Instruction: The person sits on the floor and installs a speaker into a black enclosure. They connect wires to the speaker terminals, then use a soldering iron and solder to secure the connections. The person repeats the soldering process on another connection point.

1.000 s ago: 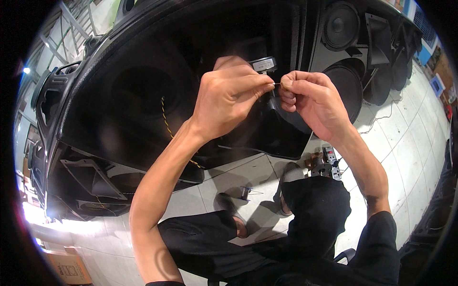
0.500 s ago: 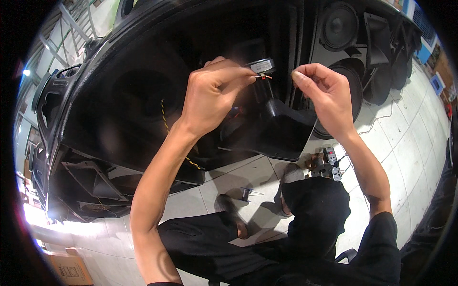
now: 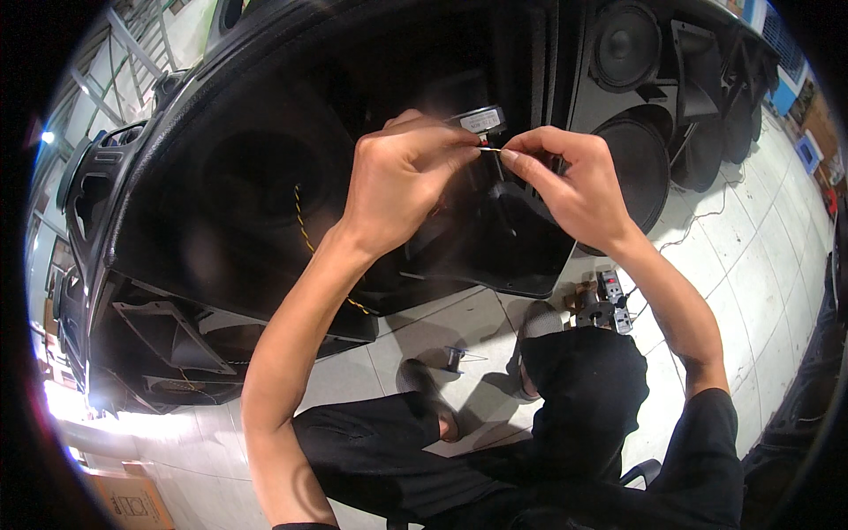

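Over the open black speaker cabinet (image 3: 265,265), my left hand (image 3: 397,177) is closed, pinching a thin wire (image 3: 491,149) between thumb and forefinger. My right hand (image 3: 570,181) pinches the same wire at its other side, with the fingertips of both hands a short gap apart. Just beyond them sits a black part with a pale label (image 3: 481,120), perhaps a speaker driver. A small red spot shows below its label. My left fingers partly cover this part, and the wire's ends are hidden in my grips.
A twisted yellow-and-black wire (image 3: 303,221) hangs in the cabinet. Round speaker cones (image 3: 624,46) are at the far right. On the tiled floor (image 3: 742,256) lie a solder-like spool (image 3: 455,359) and a power strip (image 3: 613,300). A cardboard box (image 3: 131,502) stands lower left.
My right hand has moved left, from apart to the wire at my left fingertips, and now pinches it. My left hand has barely shifted.
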### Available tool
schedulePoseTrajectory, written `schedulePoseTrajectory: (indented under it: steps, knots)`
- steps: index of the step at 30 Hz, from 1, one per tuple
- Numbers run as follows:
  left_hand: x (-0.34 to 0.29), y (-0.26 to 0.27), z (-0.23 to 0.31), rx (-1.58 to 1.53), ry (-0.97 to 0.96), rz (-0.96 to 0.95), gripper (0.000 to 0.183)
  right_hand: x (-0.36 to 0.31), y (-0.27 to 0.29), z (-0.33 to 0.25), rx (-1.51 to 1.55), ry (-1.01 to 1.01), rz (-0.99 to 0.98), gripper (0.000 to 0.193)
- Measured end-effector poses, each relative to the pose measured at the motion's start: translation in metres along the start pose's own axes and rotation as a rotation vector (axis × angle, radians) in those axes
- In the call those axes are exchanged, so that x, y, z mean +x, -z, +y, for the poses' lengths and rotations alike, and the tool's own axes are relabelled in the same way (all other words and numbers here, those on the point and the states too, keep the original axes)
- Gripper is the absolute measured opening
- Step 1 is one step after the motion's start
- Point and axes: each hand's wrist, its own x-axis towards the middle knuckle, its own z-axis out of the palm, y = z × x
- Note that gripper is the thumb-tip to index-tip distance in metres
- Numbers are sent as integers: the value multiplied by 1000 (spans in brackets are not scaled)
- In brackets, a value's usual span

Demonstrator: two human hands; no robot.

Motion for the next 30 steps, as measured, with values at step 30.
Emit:
schedulePoseTrajectory:
  steps: [30]
  knots:
    - [0, -10, -8, 250, -109, 91, 15, 16, -16, 21, 167, -225, 21, 24]
